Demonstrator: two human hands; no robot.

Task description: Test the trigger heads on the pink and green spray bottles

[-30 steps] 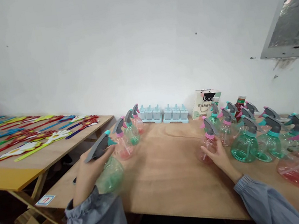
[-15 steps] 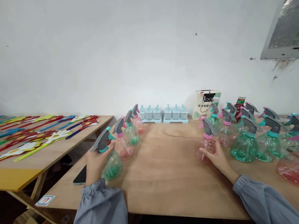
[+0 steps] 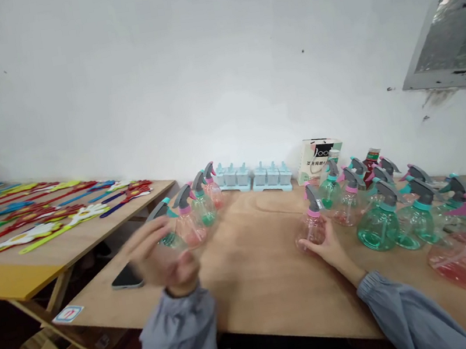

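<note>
My right hand [image 3: 327, 245] is wrapped round the lower body of a pink spray bottle [image 3: 312, 222] standing on the wooden table [image 3: 260, 264]. My left hand [image 3: 161, 256], blurred by motion, is raised with its fingers curved apart and nothing seen in them. Behind it, partly hidden, is a green spray bottle [image 3: 171, 237]. Beyond that stand a pink bottle [image 3: 189, 228], a green one [image 3: 204, 209] and another pink one [image 3: 213, 192] in a row. Several green and pink bottles cluster to the right of my right hand, among them a green one [image 3: 378, 228].
A phone [image 3: 126, 278] lies by the left edge, near a sticker [image 3: 68, 314]. Pale blue moulds [image 3: 271, 176] and a printed box [image 3: 317, 161] stand along the wall. Colourful hand-shaped sticks [image 3: 84, 214] cover the left table [image 3: 68, 253].
My left hand has let go of the green bottle and moved right and toward me. My right hand and its pink bottle have shifted slightly left.
</note>
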